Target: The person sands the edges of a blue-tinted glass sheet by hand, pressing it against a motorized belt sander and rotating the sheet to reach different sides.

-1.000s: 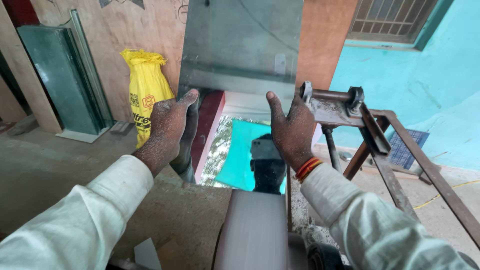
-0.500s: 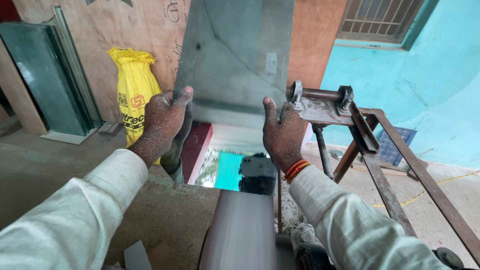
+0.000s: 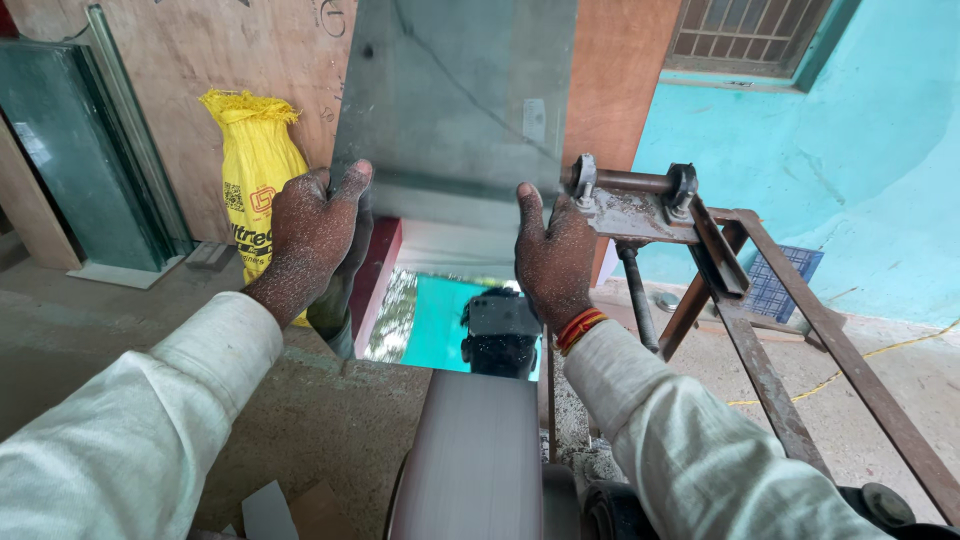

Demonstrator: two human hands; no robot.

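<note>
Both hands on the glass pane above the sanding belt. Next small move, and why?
Probably ease the clear rectangular glass pane down so its lower edge meets the grey sanding belt: left hand and right hand grip its sides, edge apparently above the belt.

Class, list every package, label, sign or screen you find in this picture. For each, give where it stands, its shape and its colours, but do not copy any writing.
Yellow sack: upright against the plywood wall, left of the left hand; tall woven bag, top bunched, red and dark print.
Small label: on the glass pane held by both hands, above the right hand; pale rectangle, faint.
No signs or screens visible.
</note>
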